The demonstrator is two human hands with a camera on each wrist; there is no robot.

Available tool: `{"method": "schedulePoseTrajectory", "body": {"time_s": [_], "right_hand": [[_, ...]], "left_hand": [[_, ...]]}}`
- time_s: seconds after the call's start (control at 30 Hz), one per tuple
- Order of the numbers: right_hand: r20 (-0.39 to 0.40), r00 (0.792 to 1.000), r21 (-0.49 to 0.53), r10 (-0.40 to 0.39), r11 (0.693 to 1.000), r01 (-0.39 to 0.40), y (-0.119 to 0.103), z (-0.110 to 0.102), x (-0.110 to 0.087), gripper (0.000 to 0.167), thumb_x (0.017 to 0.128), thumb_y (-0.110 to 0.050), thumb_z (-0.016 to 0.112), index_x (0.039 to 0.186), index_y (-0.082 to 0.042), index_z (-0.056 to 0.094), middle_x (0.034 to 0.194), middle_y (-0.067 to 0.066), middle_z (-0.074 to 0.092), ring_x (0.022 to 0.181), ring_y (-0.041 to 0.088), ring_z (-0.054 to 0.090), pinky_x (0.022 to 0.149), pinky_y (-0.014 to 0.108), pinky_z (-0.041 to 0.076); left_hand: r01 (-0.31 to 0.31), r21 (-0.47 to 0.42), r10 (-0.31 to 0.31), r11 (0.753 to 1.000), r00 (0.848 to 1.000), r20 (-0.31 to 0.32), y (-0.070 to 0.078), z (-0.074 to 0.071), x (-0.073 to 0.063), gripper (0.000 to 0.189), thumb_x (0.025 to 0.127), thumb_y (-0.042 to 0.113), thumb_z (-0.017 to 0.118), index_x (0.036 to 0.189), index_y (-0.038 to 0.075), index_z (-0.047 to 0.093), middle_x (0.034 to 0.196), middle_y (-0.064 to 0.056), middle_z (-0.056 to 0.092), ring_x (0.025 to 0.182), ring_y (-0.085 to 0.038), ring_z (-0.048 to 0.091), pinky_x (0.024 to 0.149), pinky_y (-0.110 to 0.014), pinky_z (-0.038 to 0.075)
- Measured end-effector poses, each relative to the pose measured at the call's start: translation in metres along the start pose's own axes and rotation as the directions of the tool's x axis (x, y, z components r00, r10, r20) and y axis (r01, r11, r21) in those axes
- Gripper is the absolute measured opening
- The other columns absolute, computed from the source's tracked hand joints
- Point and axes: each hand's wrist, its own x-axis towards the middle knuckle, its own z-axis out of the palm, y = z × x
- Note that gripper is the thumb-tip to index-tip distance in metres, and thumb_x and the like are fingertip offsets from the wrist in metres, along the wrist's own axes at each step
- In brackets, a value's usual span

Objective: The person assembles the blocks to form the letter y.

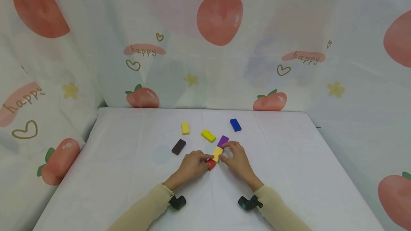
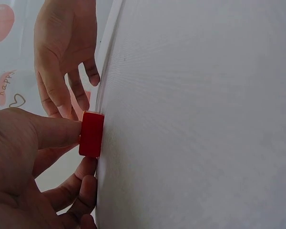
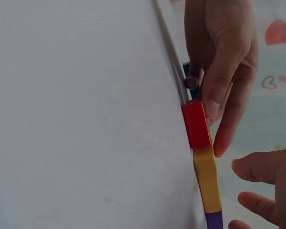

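Observation:
A red block [image 1: 211, 165], an orange-yellow block [image 1: 217, 153] and a purple block [image 1: 222, 141] lie end to end in a slanting row on the white table. My left hand [image 1: 193, 165] pinches the red block, its thumb against one side in the left wrist view, where the red block [image 2: 91, 134] shows its face. At the upper end of the row my right hand [image 1: 238, 160] has its fingers spread and relaxed beside the orange-yellow and purple blocks. In the right wrist view a gap shows between its fingers and the orange-yellow block [image 3: 208, 183].
Beyond the row lie a bright yellow block [image 1: 208, 135], a paler yellow block [image 1: 185, 128] and a blue block [image 1: 235, 124]. A dark brown block [image 1: 178, 147] sits left of them. A fruit-printed curtain [image 1: 205, 70] stands behind the table.

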Motion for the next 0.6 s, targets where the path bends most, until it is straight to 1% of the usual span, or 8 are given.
{"method": "schedulePoseTrajectory", "body": {"time_s": [0.17,0.4,0.6], "right_hand": [[-0.002,1.000,-0.027,-0.019,0.999,0.019,-0.0033,0.0031,-0.0063,0.036,0.085,-0.024,0.075,0.119,-0.015,0.065,0.139,0.009,0.053,0.131,0.032,0.045,0.107,0.056,0.041],[-0.018,0.996,-0.065,-0.082,0.995,0.081,-0.0032,0.0052,-0.0082,0.034,0.085,-0.023,0.076,0.116,-0.013,0.069,0.138,0.011,0.056,0.132,0.035,0.045,0.107,0.058,0.040],[-0.010,0.996,-0.077,-0.085,0.994,0.084,-0.0026,0.0056,-0.0074,0.033,0.085,-0.024,0.076,0.116,-0.014,0.070,0.139,0.011,0.054,0.131,0.036,0.045,0.106,0.057,0.040]], "left_hand": [[-0.018,0.001,0.018,1.000,1.000,-0.008,0.0001,-0.0008,-0.0005,0.034,0.087,0.021,0.072,0.120,0.027,0.072,0.090,0.005,0.067,0.081,-0.011,0.052,0.074,-0.029,0.035],[-0.023,0.010,0.023,1.000,1.000,-0.017,-0.0013,0.0004,-0.0002,0.033,0.087,0.021,0.072,0.119,0.027,0.072,0.090,0.004,0.068,0.080,-0.010,0.052,0.073,-0.029,0.034],[-0.025,0.002,0.025,1.000,1.000,-0.015,-0.0011,-0.0004,0.0000,0.032,0.087,0.021,0.072,0.119,0.027,0.072,0.090,0.004,0.068,0.080,-0.011,0.052,0.073,-0.029,0.034]]}}
